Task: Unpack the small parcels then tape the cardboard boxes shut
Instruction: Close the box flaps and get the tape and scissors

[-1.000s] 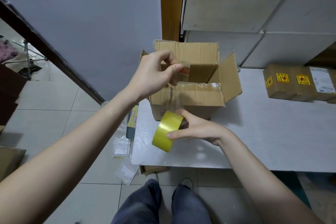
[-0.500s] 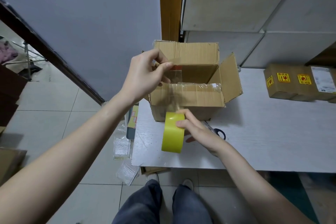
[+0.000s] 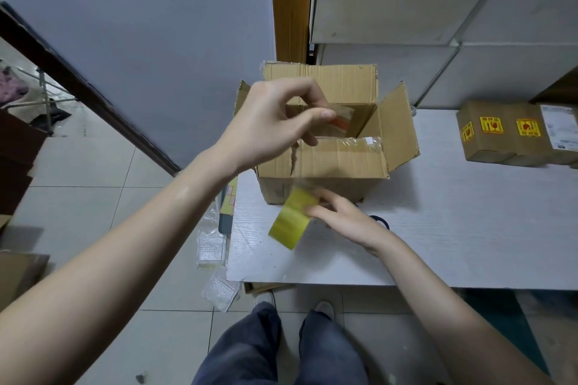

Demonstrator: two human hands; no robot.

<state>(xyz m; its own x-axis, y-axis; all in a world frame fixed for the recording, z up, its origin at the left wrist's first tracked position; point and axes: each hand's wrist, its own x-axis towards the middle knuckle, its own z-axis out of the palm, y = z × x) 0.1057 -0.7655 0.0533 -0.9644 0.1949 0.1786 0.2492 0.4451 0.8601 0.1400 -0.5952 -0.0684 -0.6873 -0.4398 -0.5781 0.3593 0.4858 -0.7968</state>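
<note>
Pinching the tape end (image 3: 339, 122) in my left hand (image 3: 275, 122), I should keep it taut. My right hand (image 3: 341, 222) grips the roll (image 3: 289, 219); the box (image 3: 328, 166) flaps need folding first.

The open box (image 3: 325, 162) is matt brown corrugated cardboard, its near flap torn and ragged, with wrinkled glossy clear film along the flap's top edge. At 6 o'clock of it, the tape roll (image 3: 291, 219) is shiny yellowish plastic. The tabletop (image 3: 469, 228) is white with a fine wood-grain texture. At 3 o'clock, smaller cardboard boxes (image 3: 500, 134) bear glossy yellow stickers. Floor tiles (image 3: 93, 212) look smooth and pale.
</note>
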